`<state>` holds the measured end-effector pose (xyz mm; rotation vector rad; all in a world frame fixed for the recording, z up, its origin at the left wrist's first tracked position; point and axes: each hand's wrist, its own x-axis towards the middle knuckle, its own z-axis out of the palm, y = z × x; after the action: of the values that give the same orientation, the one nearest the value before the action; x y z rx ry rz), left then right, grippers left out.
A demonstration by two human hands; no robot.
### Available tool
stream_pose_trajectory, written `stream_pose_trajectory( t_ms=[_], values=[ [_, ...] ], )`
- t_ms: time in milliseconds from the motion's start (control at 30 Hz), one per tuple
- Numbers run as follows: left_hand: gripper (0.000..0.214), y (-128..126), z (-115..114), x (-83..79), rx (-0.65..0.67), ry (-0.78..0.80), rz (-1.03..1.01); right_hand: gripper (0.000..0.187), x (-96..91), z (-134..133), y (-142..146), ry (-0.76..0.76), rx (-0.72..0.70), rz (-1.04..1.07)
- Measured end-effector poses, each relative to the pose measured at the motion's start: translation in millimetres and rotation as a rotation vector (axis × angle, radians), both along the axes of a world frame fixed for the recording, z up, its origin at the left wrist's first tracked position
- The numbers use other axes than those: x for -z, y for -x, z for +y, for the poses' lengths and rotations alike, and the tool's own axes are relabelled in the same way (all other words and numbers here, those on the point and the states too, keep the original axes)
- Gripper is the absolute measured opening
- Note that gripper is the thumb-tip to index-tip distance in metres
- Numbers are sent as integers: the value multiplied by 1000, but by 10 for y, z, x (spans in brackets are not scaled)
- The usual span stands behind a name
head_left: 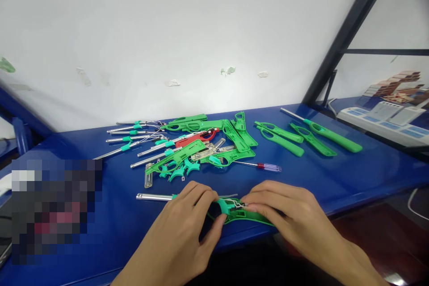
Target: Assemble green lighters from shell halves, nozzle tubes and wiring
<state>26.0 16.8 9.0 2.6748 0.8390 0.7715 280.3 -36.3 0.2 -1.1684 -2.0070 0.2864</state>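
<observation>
A long-nosed lighter lies open at the table's front edge, its metal tube [154, 197] pointing left. Its green half-casing [256, 217] shows the inside, with a teal trigger [225, 208] and thin white wires [237, 204]. My left hand [184, 228] is closed over the lighter near the trigger, thumb and fingers on either side. At the wires, my right hand [291, 210] pinches with thumb and fingertips, pressing close to the casing. The exact bit between those fingertips is partly hidden.
Behind my hands lie several green casing halves [234, 136], tubes with wires [134, 140], a red casing [197, 137], teal triggers [192, 166] and clear fuel tanks [148, 176]. A screwdriver [270, 167] rests beside them. Right stands a closed lighter [335, 137]; a blurred object [56, 210] sits left.
</observation>
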Motion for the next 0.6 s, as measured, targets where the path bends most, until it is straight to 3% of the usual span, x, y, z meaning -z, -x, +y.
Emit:
stream_pose_trajectory(
  t_ms=[367, 600],
  values=[
    [11, -19, 1, -2, -2, 8, 4, 11, -90, 23, 24, 138, -9, 108],
    [11, -39, 8, 2, 0, 4, 2, 12, -75, 38, 42, 144, -16, 120]
  ],
)
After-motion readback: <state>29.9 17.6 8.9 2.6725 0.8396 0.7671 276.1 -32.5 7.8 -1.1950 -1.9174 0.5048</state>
